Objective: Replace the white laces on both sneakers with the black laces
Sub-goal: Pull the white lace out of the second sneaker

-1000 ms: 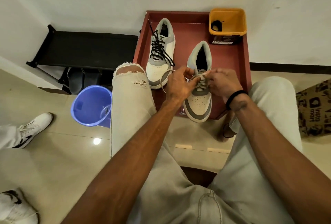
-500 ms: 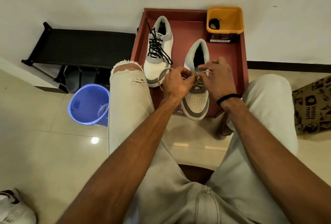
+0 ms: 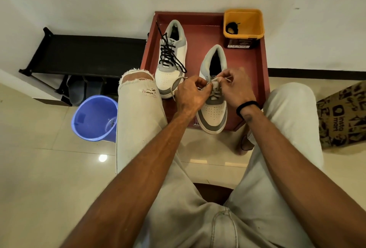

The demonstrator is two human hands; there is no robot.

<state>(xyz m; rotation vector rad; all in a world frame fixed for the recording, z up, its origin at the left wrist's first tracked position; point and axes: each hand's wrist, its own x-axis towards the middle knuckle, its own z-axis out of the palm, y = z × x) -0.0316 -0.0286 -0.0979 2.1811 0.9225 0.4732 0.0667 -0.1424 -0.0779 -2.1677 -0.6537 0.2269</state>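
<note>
white lace (image 3: 216, 79) pinched between both hands' fingers (image 3: 208, 86)

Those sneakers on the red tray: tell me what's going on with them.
A seated person works on the near sneaker, both the left hand and right hand pinching its white lace. The far sneaker already carries a black lace. Another black lace waits in the yellow tub on the red tray.
</note>
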